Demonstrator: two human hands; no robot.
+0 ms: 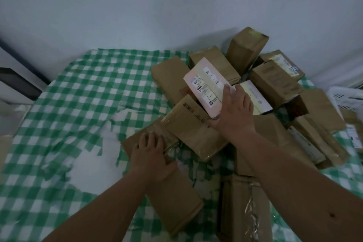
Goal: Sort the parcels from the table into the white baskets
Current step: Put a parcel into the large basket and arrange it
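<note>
A heap of brown cardboard parcels [275, 82] lies on the right half of the table. My right hand [233, 110] grips a parcel with a white shipping label [206, 86], thumb under its near end and fingers along its right edge, lifting it tilted above the pile. My left hand [152, 153] rests with spread fingers on a long flat brown parcel [167, 182] at the front of the pile. A white basket [347, 98] shows at the right edge, only partly in view.
The table wears a green and white checked cloth [78, 104], torn in the middle to show white beneath. A pale wall stands behind. A dark-edged piece of furniture [17, 82] is at the far left.
</note>
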